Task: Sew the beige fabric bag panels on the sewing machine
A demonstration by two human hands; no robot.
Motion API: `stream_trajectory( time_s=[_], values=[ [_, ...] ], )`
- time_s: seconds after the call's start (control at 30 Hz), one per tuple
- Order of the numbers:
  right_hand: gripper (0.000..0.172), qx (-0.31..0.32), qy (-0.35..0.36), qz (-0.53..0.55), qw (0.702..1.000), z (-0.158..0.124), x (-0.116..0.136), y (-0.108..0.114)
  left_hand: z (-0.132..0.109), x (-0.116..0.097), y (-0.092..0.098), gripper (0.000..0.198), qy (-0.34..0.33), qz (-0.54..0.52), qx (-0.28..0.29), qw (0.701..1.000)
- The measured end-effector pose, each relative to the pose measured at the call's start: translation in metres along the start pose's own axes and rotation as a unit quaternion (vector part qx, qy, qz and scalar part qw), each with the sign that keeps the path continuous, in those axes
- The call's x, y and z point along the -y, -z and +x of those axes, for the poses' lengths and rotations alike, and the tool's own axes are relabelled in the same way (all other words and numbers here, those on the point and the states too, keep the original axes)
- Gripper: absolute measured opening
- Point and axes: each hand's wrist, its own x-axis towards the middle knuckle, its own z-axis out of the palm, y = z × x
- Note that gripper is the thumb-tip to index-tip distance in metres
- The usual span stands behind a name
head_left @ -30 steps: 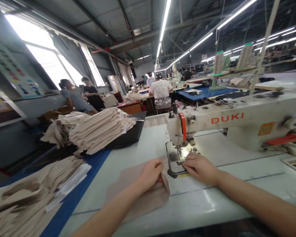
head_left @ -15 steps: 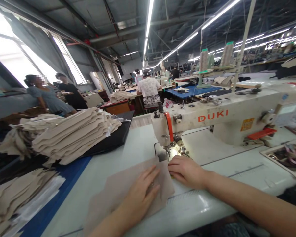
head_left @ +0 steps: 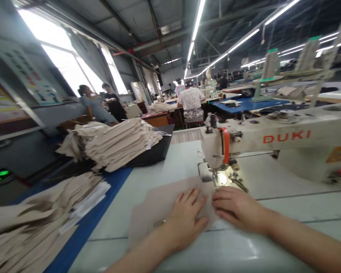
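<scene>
My left hand [head_left: 187,218] lies flat, fingers spread, on a beige fabric piece [head_left: 159,204] spread over the pale sewing table [head_left: 258,242]. My right hand [head_left: 238,210] rests beside it with fingers stretched out, pressing the fabric's right edge just in front of the needle and presser foot [head_left: 220,176]. The white DUKI sewing machine [head_left: 287,142] stands right behind my hands, its lamp lighting the needle plate.
A tall stack of beige cut pieces [head_left: 119,144] sits on a black tray at the table's far left. More beige pieces [head_left: 36,216] lie on a blue surface at the near left. Thread cones [head_left: 271,62] stand behind the machine. Other workers [head_left: 191,102] sit farther back.
My left hand went from pinching the fabric edge to lying flat on it. The fabric now lies spread under both hands at the presser foot. The camera view swung sideways and back.
</scene>
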Motion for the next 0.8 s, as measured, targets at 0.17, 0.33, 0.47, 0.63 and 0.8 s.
stream_trajectory(
  time_s=[0.17,0.33,0.47,0.63,0.8],
  values=[
    [0.026,-0.01,0.012,-0.021,1.0,-0.007,-0.007,-0.001,-0.03,0.023,0.004,0.048,0.019,-0.009,-0.117,0.993],
    [0.024,-0.021,0.017,-0.025,0.999,-0.01,-0.009,-0.002,-0.093,0.122,0.034,0.042,0.213,0.06,-0.221,0.95],
    [0.024,-0.021,0.008,-0.025,0.999,-0.012,-0.012,-0.003,-0.128,0.19,0.069,0.039,0.339,0.108,-0.223,0.907],
    [0.023,-0.027,0.003,-0.026,0.999,-0.011,-0.012,-0.003,-0.13,0.213,0.074,0.026,0.36,0.117,-0.198,0.904],
    [0.025,-0.021,0.002,-0.035,0.999,-0.011,-0.01,-0.001,-0.125,0.214,0.066,0.027,0.366,0.122,-0.2,0.901]
  ],
)
